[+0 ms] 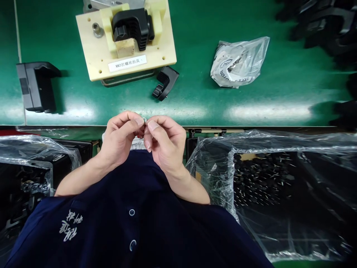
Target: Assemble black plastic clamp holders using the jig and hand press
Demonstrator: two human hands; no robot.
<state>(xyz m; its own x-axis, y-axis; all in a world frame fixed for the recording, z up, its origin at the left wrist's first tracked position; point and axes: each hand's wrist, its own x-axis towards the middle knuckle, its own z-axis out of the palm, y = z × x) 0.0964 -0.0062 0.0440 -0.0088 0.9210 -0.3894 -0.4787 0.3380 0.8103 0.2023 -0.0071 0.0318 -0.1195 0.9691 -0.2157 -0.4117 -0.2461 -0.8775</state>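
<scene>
Just in front of the bench edge, my left hand and my right hand meet fingertip to fingertip. Pinched between them is a small shiny ring-like piece, mostly covered by the fingers. Beyond the hands, a small black clamp part lies on the green bench. Behind it a cream-coloured fixture with a printed label holds a black bracket. Other fingers of both hands are curled, and whether they hold anything more is hidden.
A black housing stands at the bench's left. To the right lies a clear plastic bag of small metal parts. Black parts fill the far right. Below the bench, plastic-lined bins hold dark parts at right and more black parts at left.
</scene>
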